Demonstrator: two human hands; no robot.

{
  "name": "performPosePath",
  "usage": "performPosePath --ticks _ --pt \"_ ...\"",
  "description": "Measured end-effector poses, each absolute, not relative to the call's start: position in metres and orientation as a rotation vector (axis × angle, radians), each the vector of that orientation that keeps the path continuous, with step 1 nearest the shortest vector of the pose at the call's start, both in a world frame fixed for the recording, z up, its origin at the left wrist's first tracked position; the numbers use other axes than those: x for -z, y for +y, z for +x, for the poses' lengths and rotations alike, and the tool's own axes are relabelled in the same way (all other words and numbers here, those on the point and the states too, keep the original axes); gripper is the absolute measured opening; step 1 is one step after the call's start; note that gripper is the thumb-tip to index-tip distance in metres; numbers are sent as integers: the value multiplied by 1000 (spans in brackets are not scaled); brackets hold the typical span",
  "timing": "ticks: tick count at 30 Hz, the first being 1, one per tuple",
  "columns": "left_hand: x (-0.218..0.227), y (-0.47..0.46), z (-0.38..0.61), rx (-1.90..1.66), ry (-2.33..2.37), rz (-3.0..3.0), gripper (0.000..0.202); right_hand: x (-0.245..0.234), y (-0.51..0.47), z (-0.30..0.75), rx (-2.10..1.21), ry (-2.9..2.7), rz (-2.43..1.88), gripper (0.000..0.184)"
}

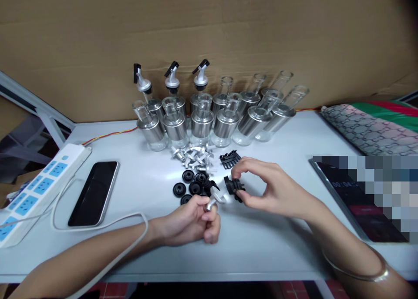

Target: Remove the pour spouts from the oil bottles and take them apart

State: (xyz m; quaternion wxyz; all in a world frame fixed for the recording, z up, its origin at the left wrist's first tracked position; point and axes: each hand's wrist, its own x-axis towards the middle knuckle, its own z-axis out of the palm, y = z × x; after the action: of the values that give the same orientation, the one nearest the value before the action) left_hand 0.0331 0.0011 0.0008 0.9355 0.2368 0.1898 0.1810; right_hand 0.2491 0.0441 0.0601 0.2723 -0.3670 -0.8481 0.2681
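My left hand (196, 220) is closed around a silver metal spout (215, 197) whose tip points right. My right hand (264, 186) pinches a black ribbed rubber stopper (233, 188) just beside that spout, the two parts nearly touching. Behind my hands lie several black round caps (187, 183), a heap of silver spouts (192, 155) and a small row of black clips (230, 157). Further back stand several glass and steel bottles (202, 120); three at the back left carry fitted pourers (171, 79).
A white power strip (39, 188) with blue sockets lies at the left with its cable crossing my left forearm. A dark phone (94, 192) lies beside it. A tablet (359, 199) sits at the right, patterned fabric (369, 127) behind it. A cardboard wall backs the white table (277, 242).
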Motion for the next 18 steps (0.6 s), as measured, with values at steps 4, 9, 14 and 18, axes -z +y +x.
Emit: performPosePath --ticks 4,9,14,18 --pt "-6 1 32 -273 408 632 39 -59 47 249 -664 -2230 -1083 7" --pt "-15 1 31 -153 377 755 39 -50 50 248 -579 -2380 -1095 6" --pt "-16 2 30 -178 377 752 38 -35 52 244 -477 -2564 -1148 8" --pt "-16 3 30 -185 374 750 37 -29 50 238 -525 -2589 -1194 15"
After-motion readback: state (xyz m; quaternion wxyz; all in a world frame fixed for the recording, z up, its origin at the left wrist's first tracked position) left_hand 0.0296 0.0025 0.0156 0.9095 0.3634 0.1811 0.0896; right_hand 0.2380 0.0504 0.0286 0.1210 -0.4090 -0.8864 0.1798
